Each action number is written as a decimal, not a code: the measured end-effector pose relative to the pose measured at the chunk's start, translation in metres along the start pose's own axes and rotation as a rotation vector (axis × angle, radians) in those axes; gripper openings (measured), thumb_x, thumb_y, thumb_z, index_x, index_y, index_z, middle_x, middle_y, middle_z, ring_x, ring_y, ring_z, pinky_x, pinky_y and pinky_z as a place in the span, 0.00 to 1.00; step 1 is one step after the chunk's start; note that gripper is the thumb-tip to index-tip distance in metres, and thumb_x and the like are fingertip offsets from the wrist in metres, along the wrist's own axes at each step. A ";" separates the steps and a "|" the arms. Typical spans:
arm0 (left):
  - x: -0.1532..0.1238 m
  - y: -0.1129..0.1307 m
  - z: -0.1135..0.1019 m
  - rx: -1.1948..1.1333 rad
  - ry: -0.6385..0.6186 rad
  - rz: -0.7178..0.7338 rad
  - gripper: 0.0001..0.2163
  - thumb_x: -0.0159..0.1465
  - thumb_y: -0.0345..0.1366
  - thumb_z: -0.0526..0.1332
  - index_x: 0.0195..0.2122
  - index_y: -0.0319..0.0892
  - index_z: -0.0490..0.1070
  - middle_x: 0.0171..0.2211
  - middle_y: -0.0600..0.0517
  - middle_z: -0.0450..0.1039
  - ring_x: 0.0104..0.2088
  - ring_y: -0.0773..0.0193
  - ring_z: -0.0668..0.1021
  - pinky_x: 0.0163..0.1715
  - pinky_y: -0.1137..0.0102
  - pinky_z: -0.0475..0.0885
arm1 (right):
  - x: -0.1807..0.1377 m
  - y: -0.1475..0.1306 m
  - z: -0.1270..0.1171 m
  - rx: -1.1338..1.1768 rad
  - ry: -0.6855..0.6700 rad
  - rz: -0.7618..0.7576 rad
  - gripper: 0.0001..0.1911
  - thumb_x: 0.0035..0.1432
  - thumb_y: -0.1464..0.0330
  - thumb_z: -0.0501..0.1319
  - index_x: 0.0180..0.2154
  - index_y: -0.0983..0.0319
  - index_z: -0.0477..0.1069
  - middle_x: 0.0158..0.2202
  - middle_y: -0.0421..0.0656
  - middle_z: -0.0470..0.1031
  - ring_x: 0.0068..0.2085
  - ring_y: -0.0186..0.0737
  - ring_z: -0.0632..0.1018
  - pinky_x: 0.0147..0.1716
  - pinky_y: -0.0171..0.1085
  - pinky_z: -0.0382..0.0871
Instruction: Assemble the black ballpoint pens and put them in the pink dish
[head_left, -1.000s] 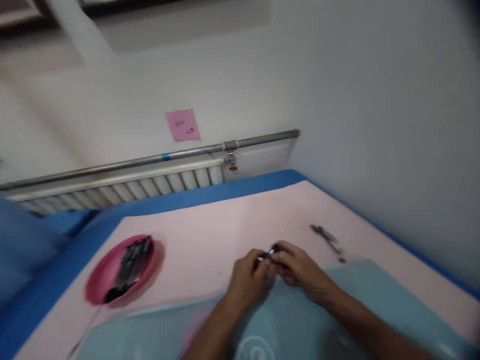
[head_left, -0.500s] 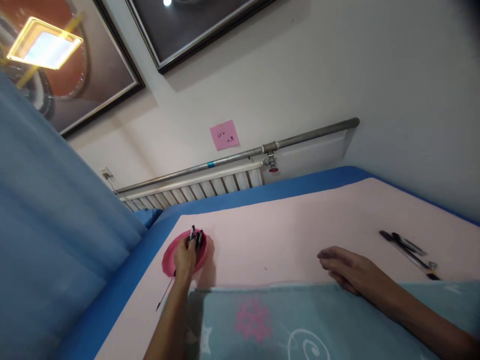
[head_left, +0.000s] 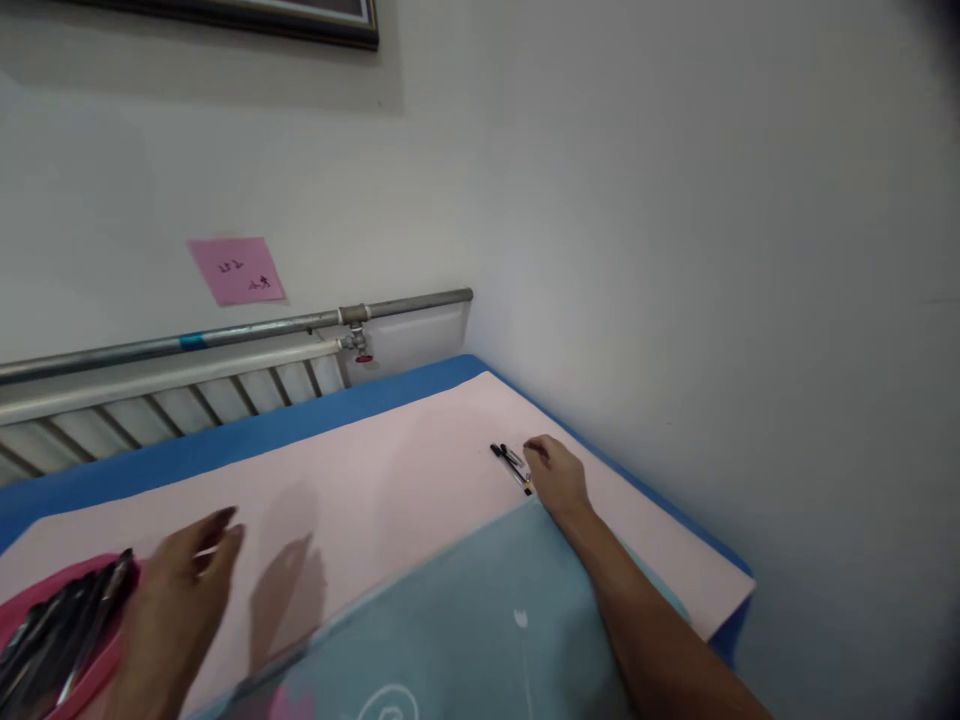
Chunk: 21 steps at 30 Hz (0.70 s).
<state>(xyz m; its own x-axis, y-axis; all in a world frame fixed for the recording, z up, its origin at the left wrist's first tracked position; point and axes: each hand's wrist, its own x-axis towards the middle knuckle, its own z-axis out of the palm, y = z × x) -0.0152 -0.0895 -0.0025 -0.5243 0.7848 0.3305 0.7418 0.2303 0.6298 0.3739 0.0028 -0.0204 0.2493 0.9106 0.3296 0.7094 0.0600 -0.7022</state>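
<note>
Beside a pink basket (head_left: pixel 96 680) at the lower left is my left hand (head_left: pixel 176 590), raised off the sheet. Its thumb and fingers are apart, and nothing shows between them. Several black and clear pens (head_left: pixel 64 625) lie bunched in the basket, which the frame's edge cuts off. My right hand (head_left: pixel 556 476) reaches over the far right part of the pale pink sheet (head_left: pixel 420 480), fingers loosely bent and holding nothing visible. Just left of its fingertips lie a dark pen (head_left: pixel 512 468) and a shorter clear-and-black piece (head_left: pixel 513 456).
A light blue patterned cloth (head_left: pixel 450 620) covers the near side. Blue covering (head_left: pixel 247 425) borders the pink sheet. Behind it are a white radiator (head_left: pixel 180 405), a metal pipe (head_left: pixel 292 325) and a pink note (head_left: pixel 238 272). A grey wall (head_left: pixel 675 300) rises on the right.
The view has swung right. My left hand has come out of the pink basket, away from the pens. My right hand has moved over to the pens at the right.
</note>
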 end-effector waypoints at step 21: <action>-0.080 0.088 0.106 -0.306 -0.593 0.230 0.13 0.59 0.41 0.49 0.39 0.41 0.68 0.38 0.47 0.71 0.35 0.60 0.73 0.36 0.64 0.67 | -0.003 0.004 0.001 -0.539 -0.400 -0.044 0.10 0.52 0.65 0.53 0.35 0.59 0.70 0.33 0.40 0.74 0.32 0.36 0.72 0.25 0.32 0.51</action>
<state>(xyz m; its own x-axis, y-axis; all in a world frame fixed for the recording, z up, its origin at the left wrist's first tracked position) 0.1370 -0.0709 -0.0482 0.0123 0.9954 0.0953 0.6100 -0.0830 0.7881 0.3761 0.0009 -0.0246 0.0225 0.9996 0.0182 0.9691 -0.0173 -0.2462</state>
